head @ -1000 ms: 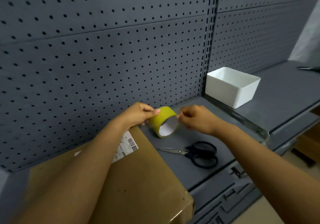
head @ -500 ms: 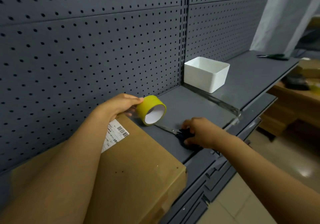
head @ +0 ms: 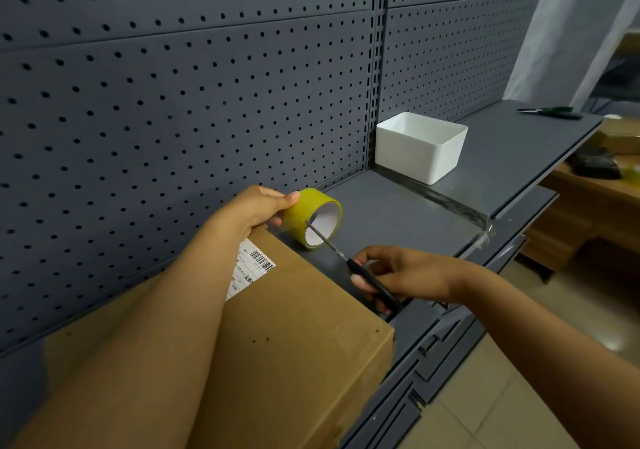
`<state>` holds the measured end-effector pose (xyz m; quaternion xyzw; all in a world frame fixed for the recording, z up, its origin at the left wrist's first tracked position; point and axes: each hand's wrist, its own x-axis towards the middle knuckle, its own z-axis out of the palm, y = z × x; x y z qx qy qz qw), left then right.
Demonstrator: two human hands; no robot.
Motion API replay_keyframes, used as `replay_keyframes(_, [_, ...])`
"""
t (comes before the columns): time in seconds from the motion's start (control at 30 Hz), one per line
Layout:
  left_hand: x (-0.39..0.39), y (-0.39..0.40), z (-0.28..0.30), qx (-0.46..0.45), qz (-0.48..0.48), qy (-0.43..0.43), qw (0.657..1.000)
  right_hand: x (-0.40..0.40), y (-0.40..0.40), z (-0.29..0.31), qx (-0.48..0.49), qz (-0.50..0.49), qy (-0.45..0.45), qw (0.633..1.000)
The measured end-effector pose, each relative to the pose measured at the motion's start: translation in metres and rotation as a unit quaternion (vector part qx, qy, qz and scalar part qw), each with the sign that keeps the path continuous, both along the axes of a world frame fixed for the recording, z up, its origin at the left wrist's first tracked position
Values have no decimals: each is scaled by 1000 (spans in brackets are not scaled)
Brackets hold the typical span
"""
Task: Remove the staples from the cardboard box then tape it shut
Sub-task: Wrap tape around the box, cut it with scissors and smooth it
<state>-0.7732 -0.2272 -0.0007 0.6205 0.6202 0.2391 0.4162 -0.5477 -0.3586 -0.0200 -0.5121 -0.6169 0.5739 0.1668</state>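
**Tape roll and scissors held over the box**

Head view: the left hand (head: 256,211) pinches a yellow tape roll (head: 313,218), thumb on top, just past the far corner of the cardboard box (head: 294,327) on the grey shelf (head: 398,213). The right hand (head: 405,275) has its fingers curled around black-handled scissors (head: 356,268), blades pointing at the roll. A white bin (head: 420,147) sits farther back.

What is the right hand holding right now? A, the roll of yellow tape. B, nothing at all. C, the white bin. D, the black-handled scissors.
D: the right hand grips the black-handled scissors, blades pointing up toward the yellow tape roll, which the left hand holds.
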Motion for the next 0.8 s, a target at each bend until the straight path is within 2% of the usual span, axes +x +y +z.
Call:
replay_keyframes(0.13, [-1,2,0,-21,1,-8,1000,-6,4,4,-68,9,89,994])
replay_keyframes(0.33, [-1,2,0,-29,1,-17,999,-4,15,6,-89,19,133,987])
replay_keyframes(0.57, [3,-4,-3,48,-15,-9,999,-3,20,16,-92,44,89,991])
replay_keyframes(0.8, [1,-3,-3,40,-10,-10,999,-27,21,15,-30,39,63,997])
